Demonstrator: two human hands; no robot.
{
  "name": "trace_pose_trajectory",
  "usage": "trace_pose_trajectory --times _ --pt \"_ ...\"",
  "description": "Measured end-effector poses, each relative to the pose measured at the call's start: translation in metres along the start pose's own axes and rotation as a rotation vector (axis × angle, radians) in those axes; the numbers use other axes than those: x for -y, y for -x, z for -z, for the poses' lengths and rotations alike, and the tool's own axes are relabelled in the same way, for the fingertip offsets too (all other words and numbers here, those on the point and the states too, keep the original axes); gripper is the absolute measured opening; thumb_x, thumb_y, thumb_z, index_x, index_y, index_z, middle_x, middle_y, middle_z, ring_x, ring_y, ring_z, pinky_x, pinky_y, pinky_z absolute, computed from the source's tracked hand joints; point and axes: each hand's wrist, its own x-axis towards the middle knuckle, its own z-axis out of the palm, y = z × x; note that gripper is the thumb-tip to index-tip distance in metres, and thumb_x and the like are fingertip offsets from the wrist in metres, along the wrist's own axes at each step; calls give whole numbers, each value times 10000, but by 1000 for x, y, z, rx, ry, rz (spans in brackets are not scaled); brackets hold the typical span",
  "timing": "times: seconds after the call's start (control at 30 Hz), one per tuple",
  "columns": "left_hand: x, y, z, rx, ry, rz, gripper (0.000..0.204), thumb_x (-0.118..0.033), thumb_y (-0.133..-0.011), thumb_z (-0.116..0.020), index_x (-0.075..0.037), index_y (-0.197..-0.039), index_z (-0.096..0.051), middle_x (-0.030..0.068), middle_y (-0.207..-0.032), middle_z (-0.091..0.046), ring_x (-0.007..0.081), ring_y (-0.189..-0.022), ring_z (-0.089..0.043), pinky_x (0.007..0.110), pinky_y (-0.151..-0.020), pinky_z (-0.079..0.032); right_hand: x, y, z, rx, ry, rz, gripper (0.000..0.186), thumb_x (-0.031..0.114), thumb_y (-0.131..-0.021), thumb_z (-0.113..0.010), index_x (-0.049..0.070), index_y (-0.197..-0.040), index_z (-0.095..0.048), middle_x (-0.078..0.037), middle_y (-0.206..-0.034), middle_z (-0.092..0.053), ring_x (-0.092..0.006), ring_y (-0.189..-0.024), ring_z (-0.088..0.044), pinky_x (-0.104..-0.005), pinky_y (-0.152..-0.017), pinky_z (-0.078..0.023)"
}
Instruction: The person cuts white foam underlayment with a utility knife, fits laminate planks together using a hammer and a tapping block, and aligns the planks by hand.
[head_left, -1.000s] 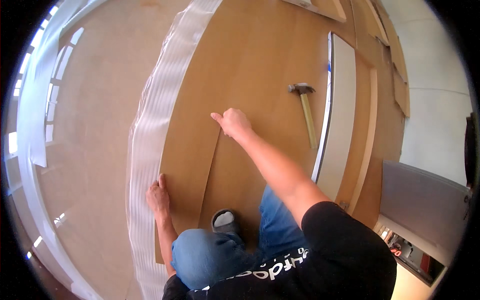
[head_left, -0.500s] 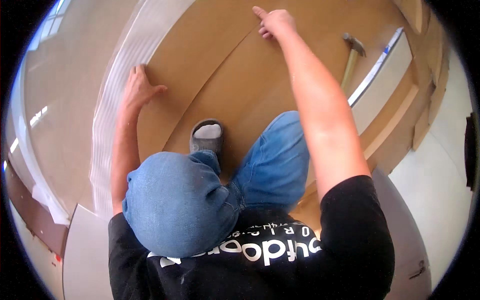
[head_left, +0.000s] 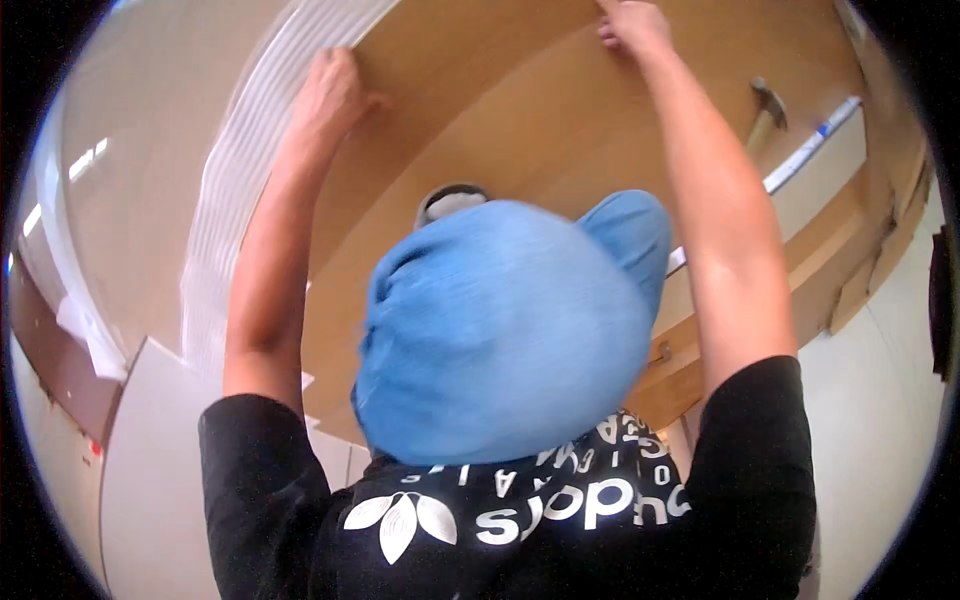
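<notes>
My left hand (head_left: 335, 92) has its fingers curled over the left edge of a brown cardboard sheet (head_left: 440, 75), beside white ribbed foam wrap (head_left: 237, 180). The thumb lies over the cardboard, slightly blurred. At the top of the view, my right hand (head_left: 637, 30) is closed at the sheet's inner edge, its fingers bent and partly cut off by the frame. This sheet looks tilted up from the cardboard (head_left: 560, 130) beside it. Between my arms, my raised knee in blue jeans (head_left: 510, 330) hides much of the cardboard.
A claw hammer (head_left: 767, 108) with a wooden handle lies on the cardboard right of my right forearm. Beyond it sits a white panel (head_left: 825, 150) with a blue-marked edge, next to cardboard strips (head_left: 800, 245). My slippered foot (head_left: 452, 203) stands on the cardboard. A pale panel (head_left: 150, 460) is at lower left.
Both hands have moved farther away, and my right hand has also shifted right. The left fingers have curled over the cardboard edge. One sheet has tilted at the seam. My knee has swung right.
</notes>
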Motion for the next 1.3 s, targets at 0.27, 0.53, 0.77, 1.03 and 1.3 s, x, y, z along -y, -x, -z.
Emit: trace_pose_trajectory --times 0.27,0.53,0.77,1.03,1.3 --pt "7 -14 -6 133 -31 -117 875 -398 -753 -893 102 -1353 -498 296 -1346 -547 453 -1275 -532 480 -1092 -459 -10 38 -13 62 706 486 653 662 -966 -559 35 -956 -743 -204 -920 -737 -396 -946 -697 -472 -842 -530" --pt "-4 -32 -3 -2 -8 -194 917 -409 -702 -918 156 -1293 -501 336 -1285 -564 453 -1219 -572 466 -1042 -507 -208 34 159 -792 957 413 691 592 -974 -618 -12 -1310 -643 -248 -1357 -626 -440 -1171 -611 -508 -1030 -474" --pt "-15 -48 -19 21 104 -45 878 -414 -777 -879 126 -1355 -498 345 -1264 -604 456 -1235 -572 490 -1048 -476 -279 71 131 -801 793 -93 679 513 -1030 -532 -33 -1430 -478 -334 -1420 -514 -509 -1275 -544 -568 -1071 -463" --pt "-137 -135 17 -139 240 -90 881 -207 -726 -923 64 -1420 -452 273 -1288 -565 445 -1230 -544 465 -1052 -475 -245 15 143 -966 466 -210 459 315 -1051 -531 32 -1413 -538 -211 -1392 -521 -419 -1310 -472 -527 -1126 -383" --pt "-163 -169 33 77 106 64 858 -262 -662 -965 62 -1291 -479 267 -1277 -574 436 -1233 -548 467 -1047 -479 -237 7 148 -1010 507 -198 437 306 -1014 -569 29 -1352 -574 -175 -1312 -554 -397 -1238 -493 -518 -1092 -384"
